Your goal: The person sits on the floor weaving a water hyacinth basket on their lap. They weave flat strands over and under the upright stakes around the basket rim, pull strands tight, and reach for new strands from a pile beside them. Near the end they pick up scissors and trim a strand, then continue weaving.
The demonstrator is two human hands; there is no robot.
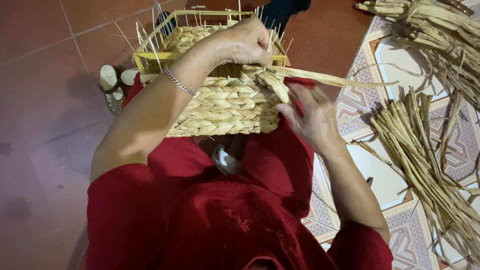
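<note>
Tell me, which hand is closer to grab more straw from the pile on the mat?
Probably the right hand. It sits at the basket's near corner, on the side of the straw pile. The left hand is farther, gripping the basket's top.

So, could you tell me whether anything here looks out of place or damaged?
Nothing stands out. The half-woven basket rests on the lap, both hands on it: left hand at the rim, right hand by the loose strand. Straw bundles lie alongside.

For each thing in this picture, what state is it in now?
Basket: half woven, on the lap, bare frame stakes on top.
Left hand: gripping the basket's top edge.
Right hand: at the basket's corner, touching the braid.
Braided strand: pulled out to the right.
Loose straw: in piles on the patterned mat.
Sandals: off, on the floor.
</note>
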